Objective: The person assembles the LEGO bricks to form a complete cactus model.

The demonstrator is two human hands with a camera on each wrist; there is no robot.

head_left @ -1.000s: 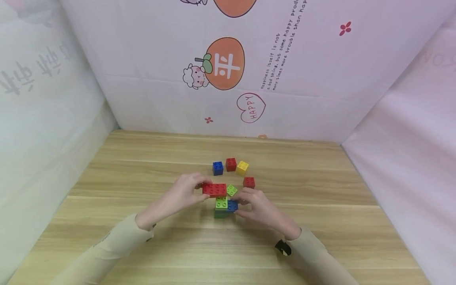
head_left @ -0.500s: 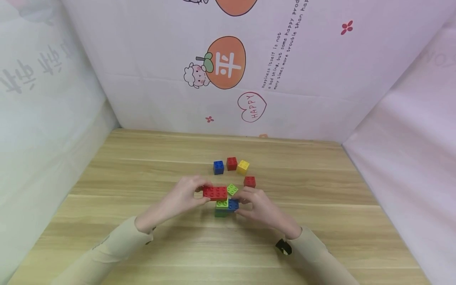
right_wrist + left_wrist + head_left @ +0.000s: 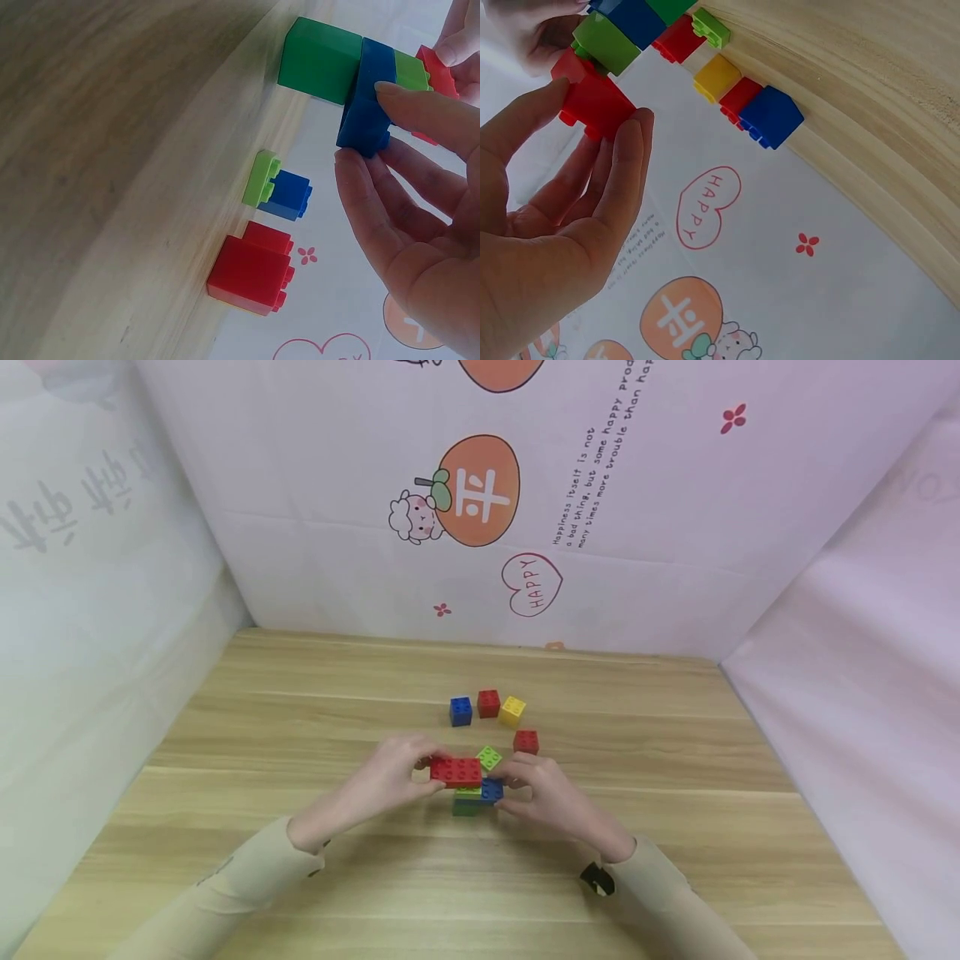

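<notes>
My left hand (image 3: 390, 781) pinches a long red building brick (image 3: 456, 772) by its left end, between thumb and fingers. It overlaps the light green brick (image 3: 607, 45) that tops a small stack; in the right wrist view the red brick (image 3: 442, 79) sits right at that brick's studs. Below the light green brick lies a long blue brick (image 3: 369, 97), sticking out to the right over a dark green brick (image 3: 322, 60) at the bottom. Thumb and fingers of my right hand (image 3: 551, 802) grip the blue brick's overhanging end.
Behind the stack, a thin light green brick (image 3: 489, 758) lies close by. Farther back stand a blue brick (image 3: 461, 712), a red brick (image 3: 488, 703) and a yellow brick (image 3: 513, 711), with another red brick (image 3: 527, 741) nearer the right hand. Printed white cloth (image 3: 337, 568) walls the wooden table (image 3: 300, 693).
My left hand has brought the red brick down and slightly right, so it covers more of the light green brick. The right hand keeps its hold on the blue brick.
</notes>
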